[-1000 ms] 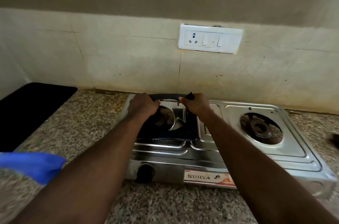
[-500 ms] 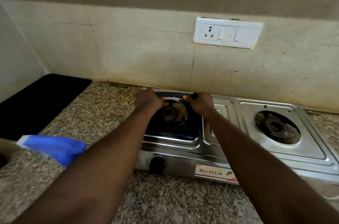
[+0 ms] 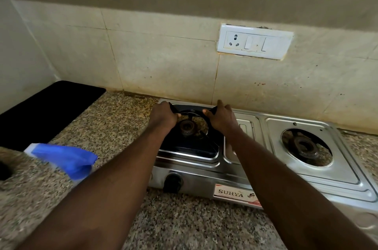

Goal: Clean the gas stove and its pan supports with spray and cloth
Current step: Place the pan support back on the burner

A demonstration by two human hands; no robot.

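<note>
pan support [image 3: 192, 148] lowered onto left burner [image 3: 186, 127], left hand [image 3: 163, 115] and right hand [image 3: 222, 118] fingers still gripping its far corners

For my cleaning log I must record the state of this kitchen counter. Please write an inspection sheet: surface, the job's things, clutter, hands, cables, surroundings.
Surface: speckled granite counter; the stove stands on it, against the wall.
Job's things: steel gas stove; black pan support over the left burner; right burner bare, without support; spray bottle with a blue head, left of the stove; no cloth seen.
Clutter: black flat panel at the far left.
Hands: left hand and right hand each grip a far corner of the pan support.
Cables: nothing seen.
Surroundings: stained tiled wall; white socket and switch plate.
</note>
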